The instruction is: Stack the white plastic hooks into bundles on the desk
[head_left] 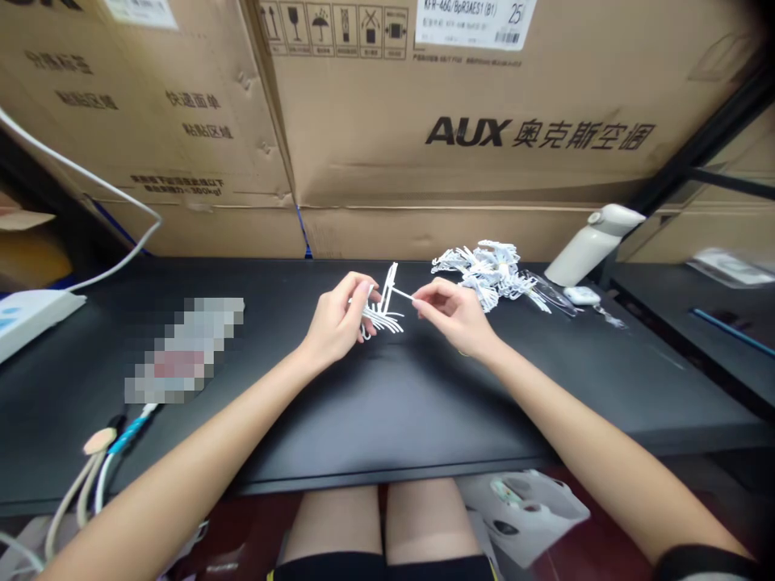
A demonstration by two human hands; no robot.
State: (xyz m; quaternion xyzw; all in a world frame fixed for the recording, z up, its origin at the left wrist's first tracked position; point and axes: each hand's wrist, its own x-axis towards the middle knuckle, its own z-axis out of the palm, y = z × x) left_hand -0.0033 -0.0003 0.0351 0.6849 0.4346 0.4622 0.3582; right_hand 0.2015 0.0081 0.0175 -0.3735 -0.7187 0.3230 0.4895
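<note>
My left hand (340, 317) is closed around a bundle of thin white strips (386, 320), whose ends fan out to the right past the fingers. One or two strips stand upright from the bundle. Thumb and fingers of my right hand (451, 313) pinch the end of a white strip (403, 294) that reaches across toward the upright ones. Behind my right hand a loose pile of similar white strips (493, 266) lies on the black table (387, 420). The palm side of my left hand is partly hidden.
Large cardboard boxes (472, 173) stand along the table's back. At the right are a white bottle (593, 242) and a small white case (582, 296). A blurred-out flat object (187, 351) with cables and a white power strip (36, 319) lie at the left.
</note>
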